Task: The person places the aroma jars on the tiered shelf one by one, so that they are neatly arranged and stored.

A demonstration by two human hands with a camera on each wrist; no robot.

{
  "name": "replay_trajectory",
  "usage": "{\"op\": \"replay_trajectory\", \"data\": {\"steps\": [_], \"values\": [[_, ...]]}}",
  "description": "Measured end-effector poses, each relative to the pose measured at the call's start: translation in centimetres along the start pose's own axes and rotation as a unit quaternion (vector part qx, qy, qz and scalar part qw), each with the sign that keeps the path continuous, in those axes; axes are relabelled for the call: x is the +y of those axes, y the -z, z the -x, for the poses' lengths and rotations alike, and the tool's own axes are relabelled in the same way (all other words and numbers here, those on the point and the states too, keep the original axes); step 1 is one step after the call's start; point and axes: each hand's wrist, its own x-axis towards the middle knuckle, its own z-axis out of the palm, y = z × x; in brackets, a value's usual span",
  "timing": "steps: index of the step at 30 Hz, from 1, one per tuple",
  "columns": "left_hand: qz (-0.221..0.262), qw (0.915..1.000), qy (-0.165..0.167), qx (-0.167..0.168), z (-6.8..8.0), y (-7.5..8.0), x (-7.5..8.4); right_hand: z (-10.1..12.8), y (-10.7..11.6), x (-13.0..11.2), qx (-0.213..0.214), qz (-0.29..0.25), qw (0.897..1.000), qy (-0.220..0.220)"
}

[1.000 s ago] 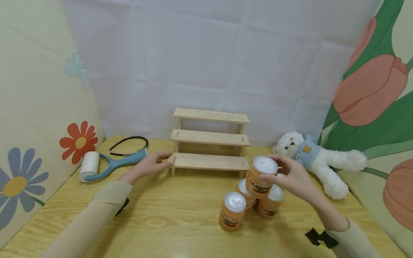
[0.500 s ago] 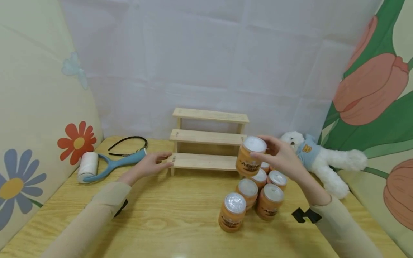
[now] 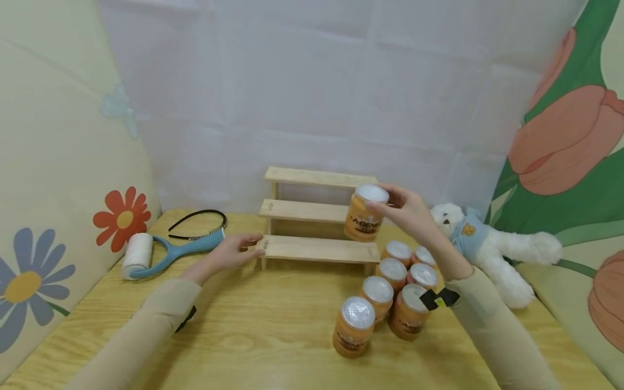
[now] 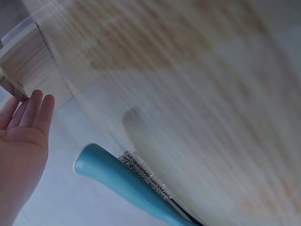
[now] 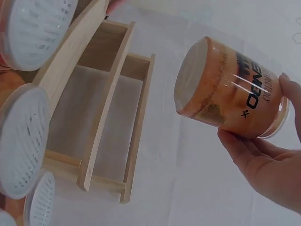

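Note:
My right hand (image 3: 408, 212) grips an orange can (image 3: 363, 219) with a white lid, held up in front of the right end of a three-step wooden shelf (image 3: 317, 248). In the right wrist view, thumb and fingers hold the can (image 5: 230, 89) near its lid end, its pale base pointing away. My left hand (image 3: 233, 252) is at the left end of the lowest step, fingers extended. The left wrist view shows those fingertips (image 4: 35, 96) touching the step's edge. Below the raised can, several similar orange cans (image 3: 377, 298) stand upright on the table, to the right of the shelf.
A blue-handled lint roller (image 3: 177, 252) with a white roll and a black headband (image 3: 197, 211) lie left of the shelf. At the right, a white teddy bear (image 3: 480, 241) in a blue top lies against the flowered side panel. White cloth (image 3: 302, 81) hangs behind.
My right hand has lifted the can up and leftward, from above the other cans to the shelf's right end. My left hand stays at the shelf's left end.

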Motion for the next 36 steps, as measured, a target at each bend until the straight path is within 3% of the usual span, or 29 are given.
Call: {"op": "replay_trajectory", "data": {"steps": [7, 14, 36], "values": [[-0.002, 1.0000, 0.002, -0.003, 0.1, -0.1, -0.1, -2.8, -0.9, -0.7, 0.022, 0.008, 1.000, -0.013], [0.009, 0.9999, -0.012, 0.001, 0.1, 0.0, -0.3, -5.8, -2.2, -0.9, 0.029, -0.033, 0.999, -0.006], [0.004, 1.0000, -0.005, -0.003, 0.5, 0.1, 0.0, -13.9, -5.4, -0.8, 0.062, -0.105, 0.992, -0.011]]}}
